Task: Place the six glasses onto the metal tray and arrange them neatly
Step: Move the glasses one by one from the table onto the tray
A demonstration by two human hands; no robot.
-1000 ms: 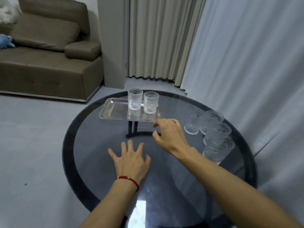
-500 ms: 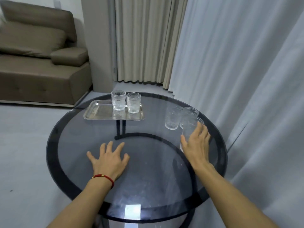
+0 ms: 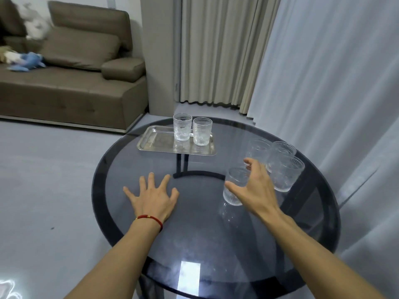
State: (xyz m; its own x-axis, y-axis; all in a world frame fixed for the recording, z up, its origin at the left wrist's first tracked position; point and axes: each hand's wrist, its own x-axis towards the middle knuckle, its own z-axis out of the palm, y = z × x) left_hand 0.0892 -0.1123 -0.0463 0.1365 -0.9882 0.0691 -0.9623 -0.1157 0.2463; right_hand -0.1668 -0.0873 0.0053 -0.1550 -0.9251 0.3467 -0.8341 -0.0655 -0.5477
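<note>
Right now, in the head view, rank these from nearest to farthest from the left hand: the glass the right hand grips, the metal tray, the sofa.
1. Gripped glass, just to the right of the left hand, on the table.
2. Metal tray, ahead at the table's far side.
3. Sofa, off the table, far left.

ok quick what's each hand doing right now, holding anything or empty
Left hand: open, fingers spread, flat on the glass table, holding nothing.
Right hand: fingers closed around a glass, which appears lifted off the table.
</note>
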